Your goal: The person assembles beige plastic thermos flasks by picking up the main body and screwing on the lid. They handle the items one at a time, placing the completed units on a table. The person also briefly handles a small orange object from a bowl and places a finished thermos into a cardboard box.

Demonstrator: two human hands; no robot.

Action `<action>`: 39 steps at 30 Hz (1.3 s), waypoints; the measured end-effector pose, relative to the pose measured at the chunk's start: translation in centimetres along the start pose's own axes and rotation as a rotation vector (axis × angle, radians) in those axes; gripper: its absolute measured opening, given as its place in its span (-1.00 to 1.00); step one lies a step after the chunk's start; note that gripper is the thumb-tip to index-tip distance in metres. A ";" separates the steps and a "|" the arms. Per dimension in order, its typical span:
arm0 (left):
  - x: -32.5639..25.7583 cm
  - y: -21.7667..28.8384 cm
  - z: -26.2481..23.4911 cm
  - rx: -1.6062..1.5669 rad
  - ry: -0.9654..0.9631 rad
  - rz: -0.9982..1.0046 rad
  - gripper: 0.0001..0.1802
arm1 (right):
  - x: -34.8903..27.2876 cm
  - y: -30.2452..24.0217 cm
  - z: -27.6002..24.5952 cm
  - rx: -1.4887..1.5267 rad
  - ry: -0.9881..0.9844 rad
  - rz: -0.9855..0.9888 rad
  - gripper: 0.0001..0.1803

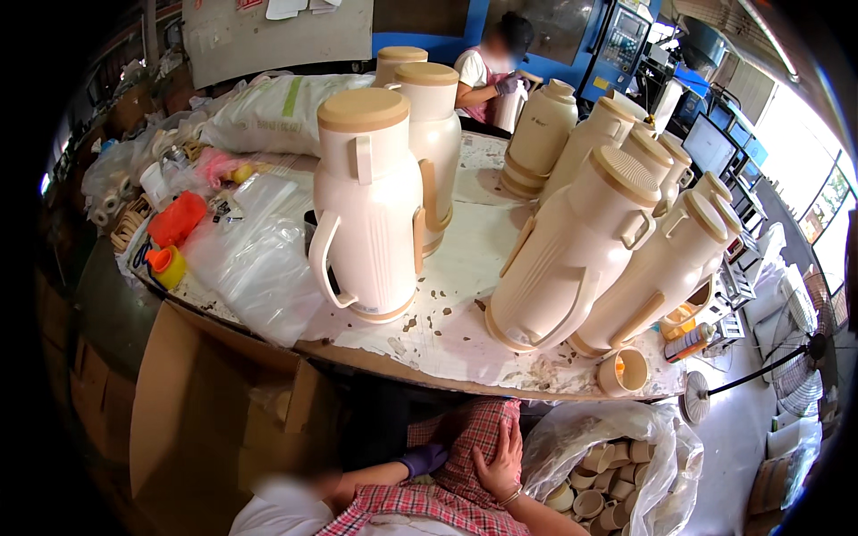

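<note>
Apron is touched by right hand, spread and empty; left hand lies at its left, grip cannot be told. Cups are bagged right of apron, nearer right hand; flasks are stood upright beyond.

The cream jugs mid-frame look like smooth, semi-gloss plastic with fine moulded ribs down the body; tan lid on the front one is more matt, while a lid further right has a dimply texture. Tabletop's a pale, scuffed surface, all flaky brown patches. Clear shiny plastic bags left of centre, super crinkly. Lower left box is plain matt cardboard. Plaid apron, bottom centre: soft, wrinkled cloth, no sheen.
</note>
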State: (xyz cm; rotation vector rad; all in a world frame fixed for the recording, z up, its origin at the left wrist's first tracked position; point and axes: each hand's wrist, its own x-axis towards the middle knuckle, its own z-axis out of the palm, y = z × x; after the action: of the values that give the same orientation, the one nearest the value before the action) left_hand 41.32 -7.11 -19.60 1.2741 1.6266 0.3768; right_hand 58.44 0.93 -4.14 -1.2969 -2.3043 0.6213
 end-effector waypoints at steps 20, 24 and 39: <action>6.3 2.1 -4.3 -0.024 0.080 0.100 -0.62 | 1.9 -2.5 -0.4 -0.105 -0.009 0.005 -0.16; 8.4 3.2 -6.3 -0.024 0.085 0.083 -0.62 | 2.0 -2.7 0.5 -0.187 0.021 0.047 -0.13; 10.0 3.2 -7.7 -0.059 0.043 0.053 -0.64 | 2.3 -1.7 0.7 -0.223 -0.018 0.042 -0.10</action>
State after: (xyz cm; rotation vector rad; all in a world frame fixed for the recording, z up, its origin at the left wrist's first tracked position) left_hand 37.17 5.23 -18.77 1.2736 1.6087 0.4848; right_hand 55.81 2.04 -3.43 -1.4477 -2.4218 0.3987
